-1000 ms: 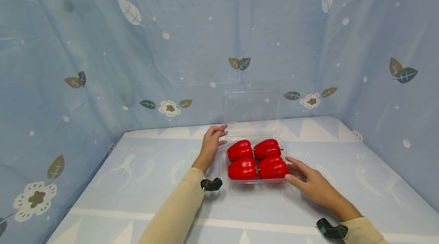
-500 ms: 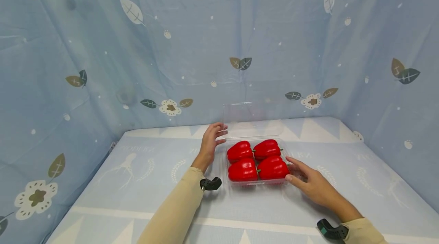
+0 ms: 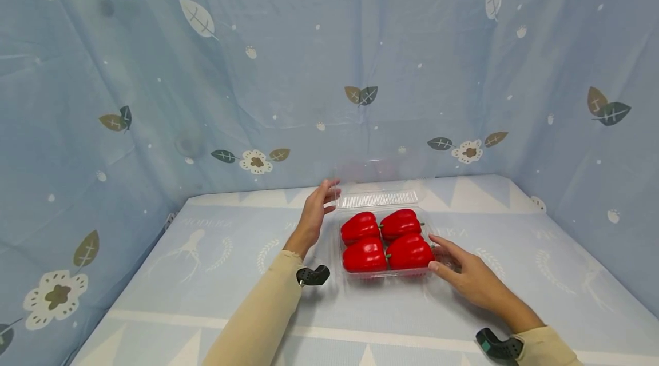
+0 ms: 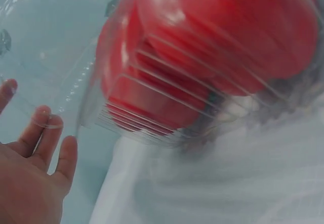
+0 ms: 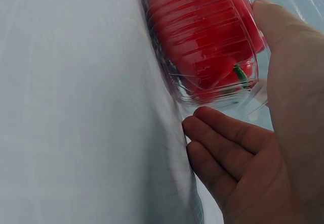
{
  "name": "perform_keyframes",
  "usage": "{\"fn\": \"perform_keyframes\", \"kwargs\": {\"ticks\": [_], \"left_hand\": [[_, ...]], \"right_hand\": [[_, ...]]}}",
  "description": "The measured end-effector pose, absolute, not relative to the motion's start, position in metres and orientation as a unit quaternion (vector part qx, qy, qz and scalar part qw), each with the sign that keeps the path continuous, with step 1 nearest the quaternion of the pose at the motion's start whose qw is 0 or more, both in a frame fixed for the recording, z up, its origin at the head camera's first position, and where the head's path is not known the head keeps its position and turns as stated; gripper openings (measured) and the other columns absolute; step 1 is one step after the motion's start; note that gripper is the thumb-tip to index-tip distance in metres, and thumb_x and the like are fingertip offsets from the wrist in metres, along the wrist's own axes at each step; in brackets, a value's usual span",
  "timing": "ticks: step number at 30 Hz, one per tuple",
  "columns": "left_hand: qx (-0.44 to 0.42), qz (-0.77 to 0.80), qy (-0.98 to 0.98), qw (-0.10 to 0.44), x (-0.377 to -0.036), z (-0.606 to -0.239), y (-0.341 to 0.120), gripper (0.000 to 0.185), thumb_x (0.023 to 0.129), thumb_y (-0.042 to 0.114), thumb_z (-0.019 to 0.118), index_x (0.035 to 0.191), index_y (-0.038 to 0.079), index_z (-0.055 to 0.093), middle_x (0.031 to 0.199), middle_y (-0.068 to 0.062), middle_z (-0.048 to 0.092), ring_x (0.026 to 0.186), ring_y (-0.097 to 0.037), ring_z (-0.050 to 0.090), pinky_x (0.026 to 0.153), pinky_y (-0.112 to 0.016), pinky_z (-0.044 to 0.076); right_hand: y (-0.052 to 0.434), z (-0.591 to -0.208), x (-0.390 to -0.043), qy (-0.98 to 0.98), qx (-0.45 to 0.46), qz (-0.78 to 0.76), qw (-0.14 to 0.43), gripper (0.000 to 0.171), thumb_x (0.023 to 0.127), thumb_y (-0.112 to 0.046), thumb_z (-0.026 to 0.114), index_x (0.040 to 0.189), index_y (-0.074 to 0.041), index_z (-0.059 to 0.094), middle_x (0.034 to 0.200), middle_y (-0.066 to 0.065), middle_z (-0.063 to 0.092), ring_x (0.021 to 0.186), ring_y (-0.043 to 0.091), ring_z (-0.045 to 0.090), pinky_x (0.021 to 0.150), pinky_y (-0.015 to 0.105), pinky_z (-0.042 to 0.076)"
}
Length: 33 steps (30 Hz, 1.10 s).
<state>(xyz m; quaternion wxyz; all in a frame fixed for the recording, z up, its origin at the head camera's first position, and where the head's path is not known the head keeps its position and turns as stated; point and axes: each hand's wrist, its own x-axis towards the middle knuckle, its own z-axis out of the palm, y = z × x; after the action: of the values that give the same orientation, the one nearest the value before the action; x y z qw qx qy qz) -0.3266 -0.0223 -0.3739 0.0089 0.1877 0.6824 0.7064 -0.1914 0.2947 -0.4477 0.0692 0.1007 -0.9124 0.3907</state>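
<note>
Several red bell peppers [image 3: 365,255] lie in a clear plastic clamshell box [image 3: 385,274] on the table. Its transparent lid [image 3: 378,199] is raised at the back, hard to make out against the cloth. My left hand [image 3: 313,213] is at the lid's left edge, fingers extended; in the left wrist view, the fingertips of this hand [image 4: 40,158] overlap the clear plastic. At the box's right end is my right hand [image 3: 471,279]. In the right wrist view, the thumb [image 5: 283,24] lies against the rim, while the relaxed fingers [image 5: 228,143] are beside the end wall.
A blue cloth [image 3: 288,68] printed with leaves and flowers hangs behind and at both sides. The pale patterned tabletop [image 3: 216,297] extends around the box. Each wrist carries a black band [image 3: 313,275].
The lid's upper edge appears lower in the head view, and a ribbed strip now shows near its base. My left hand has shifted slightly away from me. The right hand and peppers stay put.
</note>
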Motion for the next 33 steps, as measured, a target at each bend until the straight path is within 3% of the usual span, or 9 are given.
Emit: {"fn": "perform_keyframes", "kwargs": {"ticks": [6, 15, 21, 27, 33], "left_hand": [[0.191, 0.701, 0.687, -0.002, -0.317, -0.365, -0.023, 0.048, 0.104, 0.031, 0.034, 0.129, -0.006, 0.053, 0.132, -0.023, 0.052, 0.126, -0.037, 0.044, 0.103, -0.055, 0.035], [0.216, 0.665, 0.713, -0.047, -0.303, -0.36, -0.022, 0.042, 0.103, 0.025, 0.036, 0.128, -0.004, 0.055, 0.129, -0.018, 0.056, 0.122, -0.029, 0.048, 0.102, -0.049, 0.039], [0.236, 0.65, 0.719, -0.06, -0.311, -0.377, -0.023, 0.042, 0.103, 0.031, 0.037, 0.126, 0.003, 0.06, 0.129, -0.014, 0.056, 0.123, -0.026, 0.048, 0.104, -0.048, 0.036], [0.251, 0.604, 0.752, -0.084, -0.296, -0.378, -0.024, 0.048, 0.1, 0.045, 0.039, 0.122, 0.011, 0.062, 0.126, -0.001, 0.056, 0.121, -0.018, 0.047, 0.103, -0.046, 0.037], [0.266, 0.568, 0.771, -0.114, -0.287, -0.384, -0.029, 0.036, 0.1, 0.039, 0.044, 0.118, 0.016, 0.064, 0.124, 0.0, 0.055, 0.118, -0.017, 0.049, 0.1, -0.044, 0.042]], "right_hand": [[0.294, -0.448, -0.191, -0.915, 0.097, 0.385, 0.072, 0.066, 0.09, -0.05, 0.058, 0.146, -0.021, 0.038, 0.125, 0.009, 0.06, 0.112, 0.025, 0.059, 0.092, 0.046, 0.047], [0.292, -0.449, -0.191, -0.915, 0.097, 0.384, 0.079, 0.066, 0.09, -0.05, 0.059, 0.146, -0.021, 0.038, 0.123, 0.009, 0.061, 0.112, 0.027, 0.059, 0.092, 0.048, 0.047], [0.292, -0.449, -0.192, -0.919, 0.094, 0.374, 0.079, 0.068, 0.09, -0.052, 0.058, 0.146, -0.02, 0.037, 0.123, 0.007, 0.061, 0.112, 0.026, 0.059, 0.093, 0.048, 0.047], [0.293, -0.449, -0.192, -0.919, 0.097, 0.373, 0.085, 0.066, 0.091, -0.05, 0.058, 0.147, -0.022, 0.037, 0.124, 0.007, 0.061, 0.113, 0.024, 0.059, 0.094, 0.048, 0.046], [0.293, -0.447, -0.192, -0.914, 0.097, 0.383, 0.095, 0.062, 0.094, -0.047, 0.054, 0.147, -0.022, 0.035, 0.122, 0.009, 0.062, 0.112, 0.026, 0.06, 0.094, 0.05, 0.045]]}}
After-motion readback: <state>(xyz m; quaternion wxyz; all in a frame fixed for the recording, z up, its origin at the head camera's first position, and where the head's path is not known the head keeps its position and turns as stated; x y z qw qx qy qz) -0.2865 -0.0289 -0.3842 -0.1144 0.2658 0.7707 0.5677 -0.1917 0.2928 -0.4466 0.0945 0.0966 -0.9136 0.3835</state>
